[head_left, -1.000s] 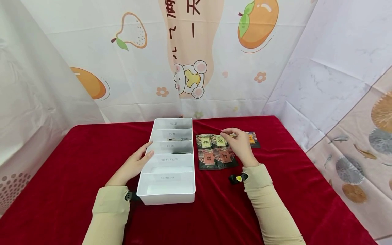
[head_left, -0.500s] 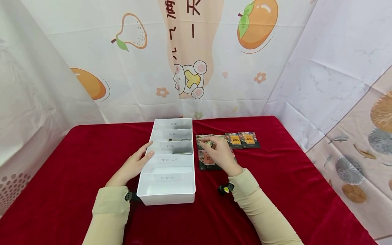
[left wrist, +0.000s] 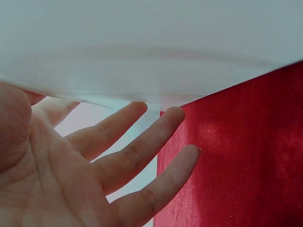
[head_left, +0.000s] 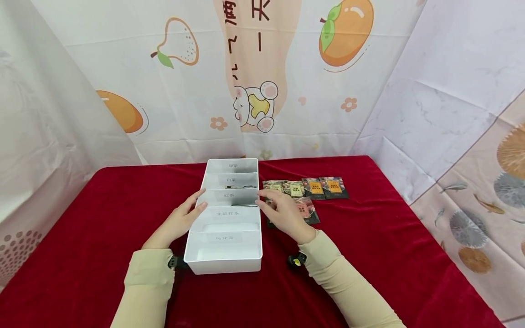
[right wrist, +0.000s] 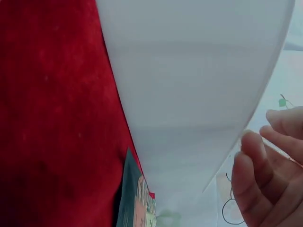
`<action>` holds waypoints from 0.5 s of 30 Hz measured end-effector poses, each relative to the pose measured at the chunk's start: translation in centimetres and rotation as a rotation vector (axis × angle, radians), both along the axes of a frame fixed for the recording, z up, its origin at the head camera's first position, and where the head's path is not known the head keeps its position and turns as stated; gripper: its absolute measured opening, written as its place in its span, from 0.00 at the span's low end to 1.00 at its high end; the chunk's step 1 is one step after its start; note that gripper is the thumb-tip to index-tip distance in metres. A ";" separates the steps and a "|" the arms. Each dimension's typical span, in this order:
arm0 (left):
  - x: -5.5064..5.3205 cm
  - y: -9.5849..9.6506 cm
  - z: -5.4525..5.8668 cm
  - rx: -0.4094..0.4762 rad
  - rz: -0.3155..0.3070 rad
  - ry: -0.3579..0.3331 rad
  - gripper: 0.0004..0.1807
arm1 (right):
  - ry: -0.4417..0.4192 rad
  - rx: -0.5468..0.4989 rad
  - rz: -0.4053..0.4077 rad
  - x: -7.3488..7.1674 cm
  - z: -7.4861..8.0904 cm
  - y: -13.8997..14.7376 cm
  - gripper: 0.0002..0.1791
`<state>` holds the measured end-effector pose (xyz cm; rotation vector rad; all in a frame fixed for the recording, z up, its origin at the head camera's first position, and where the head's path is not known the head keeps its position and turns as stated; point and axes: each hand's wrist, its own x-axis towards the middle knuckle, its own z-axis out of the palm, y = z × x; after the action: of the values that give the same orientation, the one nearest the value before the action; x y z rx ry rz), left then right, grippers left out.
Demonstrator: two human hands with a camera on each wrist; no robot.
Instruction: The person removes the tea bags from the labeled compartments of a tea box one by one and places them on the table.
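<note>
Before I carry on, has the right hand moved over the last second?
Yes: judged against the white box, the right hand has moved left in the head view, from over the orange-labelled packets to the box's right rim.

Free room above the white box (head_left: 223, 268), crosswise dividers (head_left: 244, 238) inside.

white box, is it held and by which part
Nothing appears held: the left hand touches the white box at its left rim; the right hand is by the right rim.
</note>
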<state>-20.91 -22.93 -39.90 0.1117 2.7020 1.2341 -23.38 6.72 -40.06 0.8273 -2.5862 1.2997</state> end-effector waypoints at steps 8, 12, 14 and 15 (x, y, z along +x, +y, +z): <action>-0.1 -0.1 0.0 0.010 0.000 0.005 0.37 | 0.025 0.151 0.074 0.3 -0.2 -0.7 0.23; 0.0 0.0 0.1 0.007 -0.008 0.009 0.37 | 0.038 0.306 0.092 0.5 0.0 -1.0 0.24; 0.0 0.0 0.1 0.010 -0.006 0.005 0.37 | 0.053 0.377 0.108 0.6 0.2 -1.1 0.25; 0.0 0.0 0.1 0.011 -0.005 0.005 0.37 | 0.061 0.403 0.116 0.6 0.3 -1.1 0.25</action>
<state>-20.91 -22.97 -39.82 0.1231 2.6976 1.2482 -22.73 5.61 -39.74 1.0724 -2.8294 0.7653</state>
